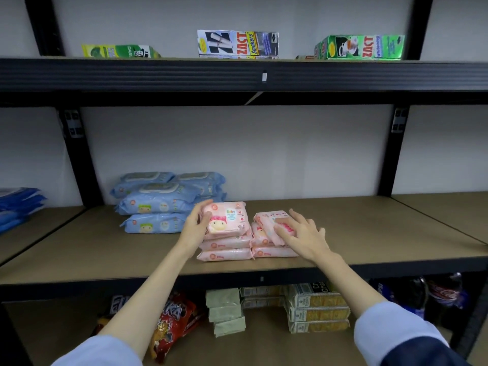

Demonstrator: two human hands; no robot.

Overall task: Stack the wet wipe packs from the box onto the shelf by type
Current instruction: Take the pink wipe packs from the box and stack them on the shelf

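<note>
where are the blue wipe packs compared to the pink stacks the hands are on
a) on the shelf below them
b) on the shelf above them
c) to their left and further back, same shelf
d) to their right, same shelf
c: the blue wipe packs sit on the same brown shelf board, left of and behind the pink stacks that the left hand and right hand are touching.

Both bare forearms reach forward, with light blue sleeves pushed up near the elbows. The left hand (196, 225) stands on its edge, fingers curved, thumb on top. The right hand (303, 233) lies palm down, fingers spread and straight.
</note>
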